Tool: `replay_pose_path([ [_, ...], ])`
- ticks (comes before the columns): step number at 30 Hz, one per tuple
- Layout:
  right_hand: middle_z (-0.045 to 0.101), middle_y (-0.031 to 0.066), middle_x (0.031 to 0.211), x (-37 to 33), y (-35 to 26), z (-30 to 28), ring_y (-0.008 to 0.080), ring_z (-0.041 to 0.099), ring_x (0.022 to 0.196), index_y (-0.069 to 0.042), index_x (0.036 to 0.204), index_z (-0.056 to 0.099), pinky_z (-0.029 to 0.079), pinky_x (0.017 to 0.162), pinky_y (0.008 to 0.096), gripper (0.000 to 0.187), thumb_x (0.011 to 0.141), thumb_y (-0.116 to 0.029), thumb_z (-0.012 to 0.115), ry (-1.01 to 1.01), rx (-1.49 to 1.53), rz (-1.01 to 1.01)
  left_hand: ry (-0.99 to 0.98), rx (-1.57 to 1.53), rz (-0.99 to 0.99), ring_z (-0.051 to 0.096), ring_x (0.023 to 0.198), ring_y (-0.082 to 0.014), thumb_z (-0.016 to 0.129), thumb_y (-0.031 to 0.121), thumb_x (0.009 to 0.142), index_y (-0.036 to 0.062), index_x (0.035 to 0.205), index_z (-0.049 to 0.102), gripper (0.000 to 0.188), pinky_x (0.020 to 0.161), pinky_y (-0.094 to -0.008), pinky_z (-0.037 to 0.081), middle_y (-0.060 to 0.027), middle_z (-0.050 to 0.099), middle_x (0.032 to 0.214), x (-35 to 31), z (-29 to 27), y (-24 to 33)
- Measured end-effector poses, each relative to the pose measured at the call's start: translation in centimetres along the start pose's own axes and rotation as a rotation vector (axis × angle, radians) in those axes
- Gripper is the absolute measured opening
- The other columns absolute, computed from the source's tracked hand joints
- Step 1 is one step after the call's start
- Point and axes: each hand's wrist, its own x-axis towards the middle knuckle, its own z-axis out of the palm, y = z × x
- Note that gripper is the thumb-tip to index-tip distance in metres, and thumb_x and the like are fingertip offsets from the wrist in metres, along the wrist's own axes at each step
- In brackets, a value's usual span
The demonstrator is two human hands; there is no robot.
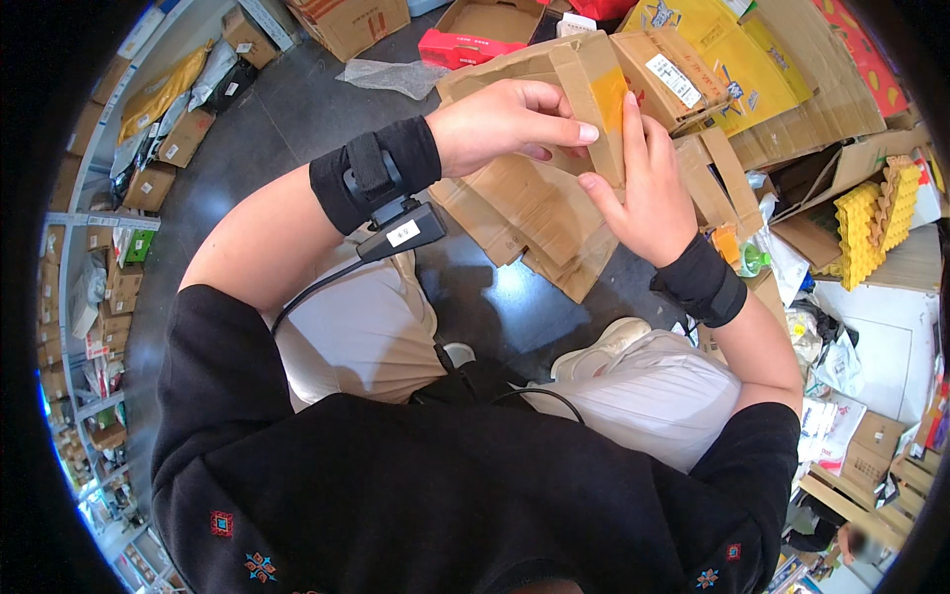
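A folded piece of brown cardboard (584, 74) with a strip of yellowish tape on its right face is held up between my two hands. My left hand (510, 124) grips its left side, the thumb lying across the front face and the other fingers curled behind. My right hand (648, 198) presses the taped side, fingers stretched up along it and the thumb at its lower edge. Beneath, flattened cardboard (539, 213) lies on the dark floor in front of my knees. Whether the held piece is joined to it I cannot tell.
A brown carton (673, 74) and yellow packaging (752, 89) stand just beyond my right hand. A red open box (465, 48) and clear wrap (393, 77) lie farther off. Shelves with parcels (89, 297) line the left. Yellow egg trays (871, 218) and mixed waste pile up right.
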Motion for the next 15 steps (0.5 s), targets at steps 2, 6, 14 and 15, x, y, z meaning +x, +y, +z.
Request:
replay_pose_path([
  [2,0.046,0.0283,0.132,-0.04,0.27,-0.08,0.0434,0.050,0.120,0.006,0.153,0.024,0.044,0.103,0.0455,0.090,0.089,-0.039,0.069,-0.024,0.053,-0.015,-0.026,0.024,0.056,0.067,0.096,-0.0123,0.071,0.025,0.094,0.0024,0.106,0.068,0.025,0.090,-0.0281,0.052,-0.0050,0.072,0.100,-0.04,-0.20,0.09],
  [6,0.044,0.0302,0.137,-0.06,0.61,-0.10,0.0448,0.049,0.125,0.006,0.153,0.024,0.043,0.106,0.0444,0.090,0.090,-0.041,0.068,-0.042,0.119,-0.027,-0.050,0.121,0.169,0.069,0.091,-0.0131,0.069,0.022,0.096,-0.0001,0.101,0.070,0.023,0.087,-0.0275,0.053,-0.0077,0.074,0.097,-0.20,-0.13,0.16],
  [14,0.043,0.0312,0.139,-0.19,0.64,-0.33,0.0446,0.049,0.127,0.006,0.152,0.026,0.043,0.107,0.0442,0.091,0.090,-0.046,0.066,-0.115,0.113,-0.003,-0.057,0.219,0.197,0.069,0.085,-0.0119,0.069,0.024,0.096,-0.0006,0.101,0.071,0.025,0.081,-0.0266,0.055,-0.0066,0.074,0.092,-0.39,0.01,-0.43],
  [15,0.043,0.0310,0.138,-0.27,0.77,-0.21,0.0446,0.049,0.126,0.006,0.152,0.026,0.043,0.106,0.0444,0.091,0.090,-0.047,0.066,-0.107,0.110,-0.010,-0.042,0.255,0.213,0.070,0.084,-0.0117,0.069,0.025,0.096,-0.0004,0.099,0.072,0.026,0.080,-0.0266,0.056,-0.0067,0.074,0.091,-0.39,0.13,-0.43],
])
